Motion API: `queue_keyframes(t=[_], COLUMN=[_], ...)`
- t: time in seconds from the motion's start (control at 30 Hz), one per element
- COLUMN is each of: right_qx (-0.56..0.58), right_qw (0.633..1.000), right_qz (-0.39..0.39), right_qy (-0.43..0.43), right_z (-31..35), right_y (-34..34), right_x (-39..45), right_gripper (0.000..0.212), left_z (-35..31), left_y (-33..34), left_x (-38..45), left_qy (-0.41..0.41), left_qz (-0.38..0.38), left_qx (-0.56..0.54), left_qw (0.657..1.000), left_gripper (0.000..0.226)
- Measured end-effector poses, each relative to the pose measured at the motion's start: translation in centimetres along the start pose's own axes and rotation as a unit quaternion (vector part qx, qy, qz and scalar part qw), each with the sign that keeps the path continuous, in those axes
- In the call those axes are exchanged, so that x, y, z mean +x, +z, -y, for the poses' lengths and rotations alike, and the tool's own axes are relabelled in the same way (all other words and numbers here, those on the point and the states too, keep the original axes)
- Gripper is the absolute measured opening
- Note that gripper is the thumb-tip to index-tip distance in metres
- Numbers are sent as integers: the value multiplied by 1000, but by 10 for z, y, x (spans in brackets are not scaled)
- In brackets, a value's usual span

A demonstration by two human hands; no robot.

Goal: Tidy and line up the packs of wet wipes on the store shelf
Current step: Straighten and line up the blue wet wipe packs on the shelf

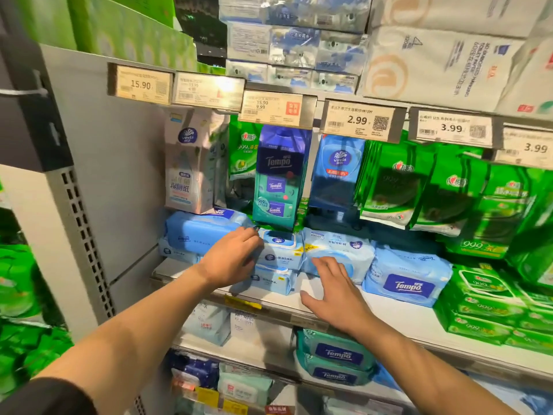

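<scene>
Light blue packs of wet wipes lie on the white shelf (389,310). My left hand (230,262) rests with curled fingers against the left side of a small stacked pack (279,250), beside a big blue pack (197,229) at the far left. My right hand (332,286) lies flat, fingers spread, on the front of a larger pale blue pack (338,250). A blue Tempo pack (408,275) sits to the right of it. A second small pack (273,280) lies under the stacked one.
Green 999 packs (484,298) fill the shelf's right end. Hanging pouches, a Tempo bundle (276,178) and a Vinda bag (188,163) dangle behind. Price tags (359,119) line the rail above. A grey perforated upright (86,241) bounds the left. Lower shelves hold more packs.
</scene>
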State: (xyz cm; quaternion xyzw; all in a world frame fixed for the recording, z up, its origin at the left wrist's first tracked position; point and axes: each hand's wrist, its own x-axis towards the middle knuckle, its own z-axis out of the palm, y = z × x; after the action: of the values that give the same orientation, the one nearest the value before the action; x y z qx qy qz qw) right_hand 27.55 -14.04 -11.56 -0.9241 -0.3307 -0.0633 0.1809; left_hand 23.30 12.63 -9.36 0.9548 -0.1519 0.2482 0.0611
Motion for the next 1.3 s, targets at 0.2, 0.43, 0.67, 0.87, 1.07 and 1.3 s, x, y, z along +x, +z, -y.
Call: queue_keyframes(t=[0.2, 0.43, 0.67, 0.87, 1.07, 1.3], right_qx=[-36, -51, -111, -103, -70, -92], right_qw=[975, 990, 987, 982, 985, 985], right_qz=[-68, 33, 113, 152, 143, 128], right_qy=[-207, -127, 24, 33, 65, 73], right_z=[95, 187, 184, 187, 198, 202], right_y=[2, 11, 21, 22, 20, 15], right_x=[31, 126, 192, 206, 194, 170], right_gripper=[40, 86, 127, 113, 108, 111], left_z=[30, 67, 77, 88, 98, 109], left_y=[-34, -54, -64, -71, -75, -88], left_x=[-49, -101, -124, -117, -96, -68], left_qy=[-46, -189, -183, -217, -245, -290], left_qz=[-86, -84, -70, -75, -61, 30], left_qx=[1, 10, 8, -22, -71, -152], left_qw=[995, 978, 981, 973, 965, 944], left_gripper=[11, 23, 39, 48, 42, 60])
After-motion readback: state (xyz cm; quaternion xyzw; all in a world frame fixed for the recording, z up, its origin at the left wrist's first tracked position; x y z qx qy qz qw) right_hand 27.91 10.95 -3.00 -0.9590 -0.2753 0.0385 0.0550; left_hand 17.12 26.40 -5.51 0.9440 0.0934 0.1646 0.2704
